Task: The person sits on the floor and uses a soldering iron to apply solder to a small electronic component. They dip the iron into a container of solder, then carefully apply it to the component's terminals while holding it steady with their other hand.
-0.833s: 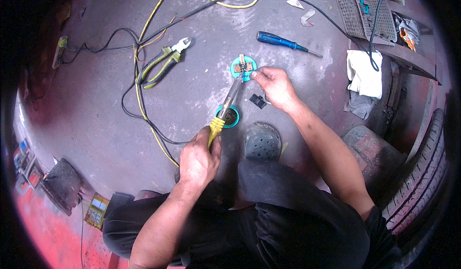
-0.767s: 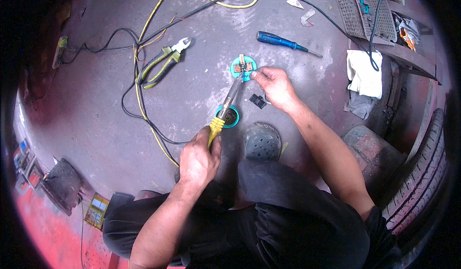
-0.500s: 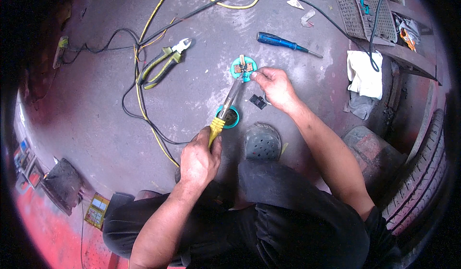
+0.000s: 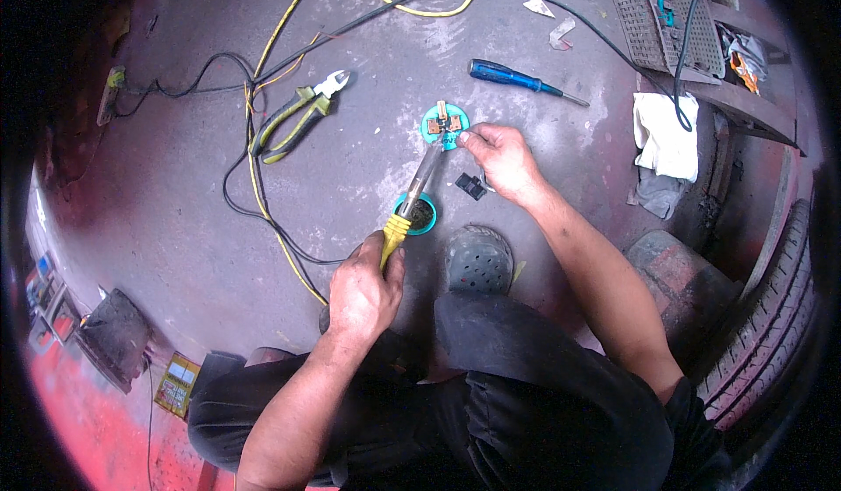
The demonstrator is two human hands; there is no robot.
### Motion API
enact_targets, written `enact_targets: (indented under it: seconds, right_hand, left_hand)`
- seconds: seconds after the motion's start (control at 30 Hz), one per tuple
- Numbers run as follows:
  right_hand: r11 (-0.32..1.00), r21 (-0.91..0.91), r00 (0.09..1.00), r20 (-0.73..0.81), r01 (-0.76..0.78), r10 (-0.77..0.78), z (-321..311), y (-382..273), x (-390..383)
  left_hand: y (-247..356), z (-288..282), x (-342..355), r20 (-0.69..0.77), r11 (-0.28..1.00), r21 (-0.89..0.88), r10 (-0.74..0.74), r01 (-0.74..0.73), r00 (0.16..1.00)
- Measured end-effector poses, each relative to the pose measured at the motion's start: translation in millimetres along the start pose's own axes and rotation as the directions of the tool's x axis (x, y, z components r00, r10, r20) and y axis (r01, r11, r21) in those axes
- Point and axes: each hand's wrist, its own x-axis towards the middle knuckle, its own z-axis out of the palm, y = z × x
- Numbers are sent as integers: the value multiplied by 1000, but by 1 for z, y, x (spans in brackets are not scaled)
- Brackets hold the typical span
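My left hand (image 4: 362,289) grips the yellow handle of a soldering iron (image 4: 399,226), whose metal shaft reaches up to a small brown component (image 4: 434,125) on a teal disc (image 4: 455,114). Beside the disc's right edge, my right hand (image 4: 499,162) has thumb and finger pinched on something too small to name. Partly under the iron's shaft lies a round teal container (image 4: 427,217) with dark contents. A small black plastic piece (image 4: 470,185) rests on the floor below my right hand.
Green-black pliers (image 4: 289,132) lie left, a blue screwdriver (image 4: 504,75) above right, among yellow and black cables (image 4: 280,237). At right are a perforated metal panel (image 4: 631,5), white cloth (image 4: 661,136) and tyre (image 4: 758,324). My shoe (image 4: 477,259) is below the container.
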Motion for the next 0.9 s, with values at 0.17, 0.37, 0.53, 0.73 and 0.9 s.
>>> enact_targets:
  seconds: [0.17, 0.37, 0.53, 0.73, 0.9]
  right_hand:
    - [1000, 16, 1000, -2, 15, -15, 0, 0, 0]
    - [1000, 6, 1000, 3, -8, 8, -1, -3, -2]
    - [1000, -14, 1000, 2, 1, -1, -1, -4, -2]
    - [1000, -5, 1000, 7, -8, 8, -1, -3, -1]
    - [1000, 14, 1000, 10, -4, 4, -1, -4, -1]
  left_hand:
    - [-1, 1, 0, -9, 1000, -4, 3, -3, 1000]
    - [-2, 1, 1, -5, 1000, -7, 4, -4, 1000]
    - [-3, 2, 1, -11, 1000, -1, 12, -12, 1000]
    - [-2, 2, 1, -9, 1000, -11, 18, -18, 1000]
    - [-2, 2, 1, -8, 1000, 0, 13, -13, 1000]
